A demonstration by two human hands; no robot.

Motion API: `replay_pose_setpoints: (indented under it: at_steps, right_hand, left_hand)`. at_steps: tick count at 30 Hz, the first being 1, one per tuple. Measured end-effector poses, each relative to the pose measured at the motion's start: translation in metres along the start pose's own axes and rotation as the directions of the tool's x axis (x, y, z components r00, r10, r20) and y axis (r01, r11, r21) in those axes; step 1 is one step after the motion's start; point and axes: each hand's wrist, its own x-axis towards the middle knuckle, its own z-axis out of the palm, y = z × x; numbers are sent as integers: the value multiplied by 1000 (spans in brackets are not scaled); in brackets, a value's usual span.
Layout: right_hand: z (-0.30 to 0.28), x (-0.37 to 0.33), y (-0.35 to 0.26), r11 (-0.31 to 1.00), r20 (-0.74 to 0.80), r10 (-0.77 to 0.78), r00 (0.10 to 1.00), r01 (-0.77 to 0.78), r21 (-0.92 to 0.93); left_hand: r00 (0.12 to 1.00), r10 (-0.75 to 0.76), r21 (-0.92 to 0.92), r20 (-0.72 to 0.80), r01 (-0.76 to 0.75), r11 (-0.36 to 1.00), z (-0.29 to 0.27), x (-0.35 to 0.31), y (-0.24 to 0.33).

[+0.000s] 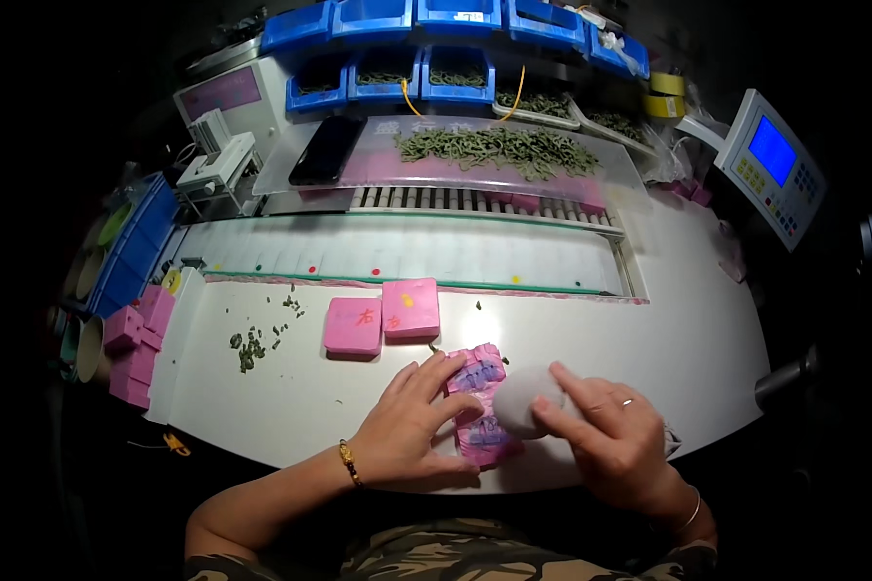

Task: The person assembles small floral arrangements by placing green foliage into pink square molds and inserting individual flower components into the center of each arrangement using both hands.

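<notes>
Two bare hands are seen low on a white tabletop, working at one small pink packet. The packet, printed with a bluish pattern, lies flat near the front edge, between the two hands. The left hand is laid on the packet's left side with the fingers spread and pressed flat, so nothing is gripped by it; a beaded bracelet is worn at its wrist. The right hand is closed around a pale, rounded white object, which is held against the packet's right edge by thumb and forefinger. What that object is cannot be told. A ring is worn on one finger and a thin bangle at the wrist.

Just behind the packet, two pink square blocks are set side by side, touching. Loose green bits are scattered well to the left. At the tabletop's left end, more pink blocks are stacked. Farther back, a pale conveyor strip runs across, and beyond it a heap of green pieces is spread on a clear sheet beside a dark phone. Blue bins are ranged along the rear, and a control panel with a blue screen stands at the right.
</notes>
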Motion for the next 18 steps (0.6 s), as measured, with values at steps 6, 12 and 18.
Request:
replay_pose_setpoints:
  at_steps: [6, 12, 18]
  right_hand:
    - [-18, 19, 6, 994, -204, 39, 978, -60, -95]
    - [-17, 27, 9, 992, -295, 51, 954, -84, -99]
    - [-18, 34, 7, 990, -291, 31, 956, -69, -121]
  left_hand:
    - [1000, -4, -42, -23, 3, 999, 1, -1, -8]
    - [999, 8, -46, -52, -10, 999, 5, -1, -9]
    - [999, 14, -5, -46, -14, 1000, 2, 0, -5]
